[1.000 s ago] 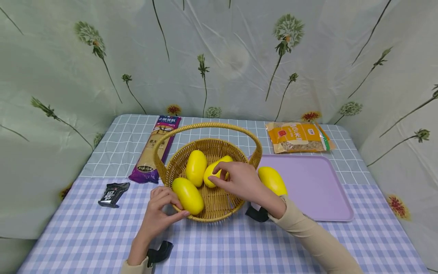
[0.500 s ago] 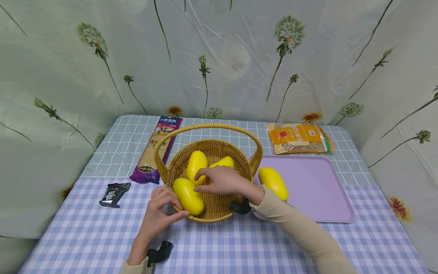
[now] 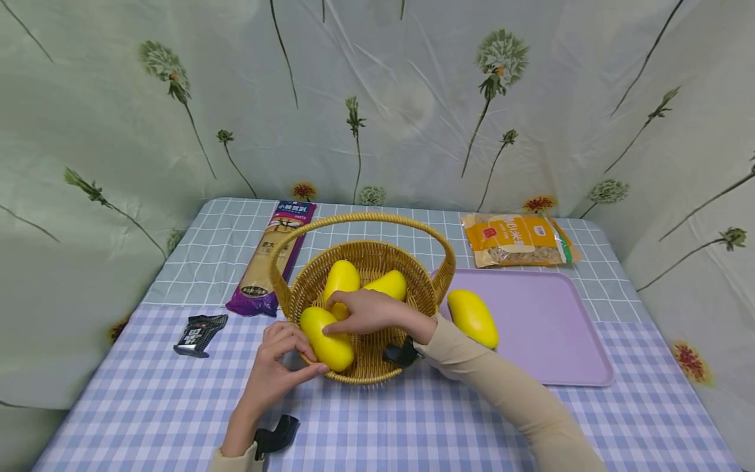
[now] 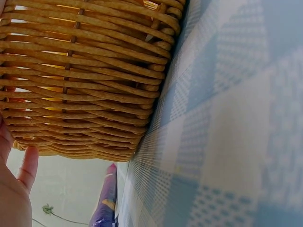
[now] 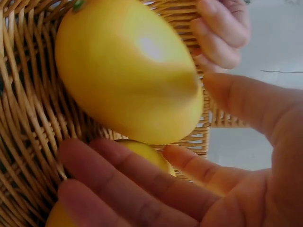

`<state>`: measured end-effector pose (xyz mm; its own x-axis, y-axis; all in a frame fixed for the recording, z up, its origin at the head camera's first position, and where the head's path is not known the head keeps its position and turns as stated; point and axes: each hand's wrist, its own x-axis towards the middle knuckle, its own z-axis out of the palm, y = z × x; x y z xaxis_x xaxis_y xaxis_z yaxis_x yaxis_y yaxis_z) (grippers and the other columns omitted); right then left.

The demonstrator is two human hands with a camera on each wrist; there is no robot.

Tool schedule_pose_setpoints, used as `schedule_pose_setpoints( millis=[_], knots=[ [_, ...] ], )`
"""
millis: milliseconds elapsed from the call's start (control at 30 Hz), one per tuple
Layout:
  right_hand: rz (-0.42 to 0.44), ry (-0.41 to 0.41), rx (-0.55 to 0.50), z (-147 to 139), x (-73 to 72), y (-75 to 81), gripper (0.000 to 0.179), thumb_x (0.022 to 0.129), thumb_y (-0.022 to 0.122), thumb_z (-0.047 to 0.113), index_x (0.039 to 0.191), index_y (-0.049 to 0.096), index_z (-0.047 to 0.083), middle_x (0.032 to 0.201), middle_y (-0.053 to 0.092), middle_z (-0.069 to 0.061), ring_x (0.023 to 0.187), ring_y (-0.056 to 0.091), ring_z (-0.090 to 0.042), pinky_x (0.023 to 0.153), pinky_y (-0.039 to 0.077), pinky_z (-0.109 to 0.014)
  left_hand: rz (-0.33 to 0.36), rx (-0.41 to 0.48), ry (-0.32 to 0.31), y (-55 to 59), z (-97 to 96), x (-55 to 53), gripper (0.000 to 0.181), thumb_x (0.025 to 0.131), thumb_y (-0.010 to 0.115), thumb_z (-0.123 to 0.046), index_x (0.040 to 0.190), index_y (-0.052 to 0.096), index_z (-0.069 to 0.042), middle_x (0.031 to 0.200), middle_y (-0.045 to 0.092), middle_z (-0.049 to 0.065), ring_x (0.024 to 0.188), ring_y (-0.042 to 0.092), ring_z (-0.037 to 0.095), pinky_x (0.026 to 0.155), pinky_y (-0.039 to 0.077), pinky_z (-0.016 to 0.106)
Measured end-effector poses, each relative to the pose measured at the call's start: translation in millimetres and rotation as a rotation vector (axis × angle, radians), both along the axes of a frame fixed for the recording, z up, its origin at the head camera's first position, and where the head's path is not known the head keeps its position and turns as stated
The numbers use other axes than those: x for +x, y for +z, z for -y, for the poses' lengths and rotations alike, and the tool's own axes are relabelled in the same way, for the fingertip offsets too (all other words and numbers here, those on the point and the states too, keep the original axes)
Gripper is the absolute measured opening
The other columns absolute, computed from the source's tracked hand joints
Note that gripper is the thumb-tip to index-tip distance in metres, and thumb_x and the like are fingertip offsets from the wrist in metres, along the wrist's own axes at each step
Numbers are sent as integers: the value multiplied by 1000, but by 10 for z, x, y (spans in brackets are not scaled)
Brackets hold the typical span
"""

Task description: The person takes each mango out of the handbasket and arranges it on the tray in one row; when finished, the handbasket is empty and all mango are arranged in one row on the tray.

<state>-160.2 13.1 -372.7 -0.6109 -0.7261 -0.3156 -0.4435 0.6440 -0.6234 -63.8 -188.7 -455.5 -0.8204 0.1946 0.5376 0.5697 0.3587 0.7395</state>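
A wicker basket [image 3: 371, 379] with a tall arched handle stands mid-table, holding three yellow mangoes. My left hand [image 3: 276, 360] grips its front-left rim, fingers inside and thumb along the outside. Beside those fingers lies the front mango [image 3: 330, 351], against the basket wall. My right hand [image 3: 367, 312] reaches over it from the right. In the right wrist view, that hand's thumb is at one end of the front mango [image 5: 123, 71]; its fingers extend below the fruit, not closed round it. Behind lie the back-left mango [image 3: 343, 275] and the right mango [image 3: 390, 284].
A lilac tray [image 3: 548, 328] at the right carries one mango [image 3: 473, 318]. An orange bag of grain [image 3: 519, 240] lies behind it. Left of the basket are a purple pasta pack [image 3: 268, 262] and a small black packet [image 3: 199, 335].
My right hand has moved left and slightly down, from over the right mango to the front mango. The left hand keeps its grip on the basket rim.
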Motion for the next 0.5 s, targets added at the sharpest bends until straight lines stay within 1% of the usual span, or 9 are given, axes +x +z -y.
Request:
schedule_pose_setpoints(
  millis=[133,333,367,467,500],
  knots=[
    [9,-7,4,39,-18,-38,54,88,63,46,129,52,13,93,60,4,79,53,-14,68,42,-28,-8,3,-11,-14,4,-11,39,59,90,-3,74,62,-26,79,59,-9,89,45,15,93,22,32],
    [17,-11,3,79,-45,-56,54,88,63,46,129,51,12,97,60,4,82,54,-14,71,43,-28,-10,1,-10,-5,-8,-11,41,56,89,2,74,62,-24,79,59,-8,89,45,15,93,21,31],
    [20,-9,2,85,-49,-59,55,88,63,46,129,51,12,97,60,4,82,53,-14,71,43,-28,-9,0,-7,24,-19,0,41,55,89,4,73,62,-22,78,59,-7,89,45,15,93,22,31],
    [33,2,-6,99,-52,-56,55,88,63,46,130,50,11,98,59,3,83,53,-15,72,43,-28,-10,3,-4,164,-70,46,40,54,87,8,71,62,-17,77,59,-4,88,45,16,92,22,31],
    [40,5,-10,105,-53,-54,55,88,63,46,129,50,11,98,59,3,83,53,-15,72,42,-27,-10,5,-4,189,-80,55,39,53,87,10,70,62,-15,76,59,-3,88,46,16,92,22,31]
  ],
)
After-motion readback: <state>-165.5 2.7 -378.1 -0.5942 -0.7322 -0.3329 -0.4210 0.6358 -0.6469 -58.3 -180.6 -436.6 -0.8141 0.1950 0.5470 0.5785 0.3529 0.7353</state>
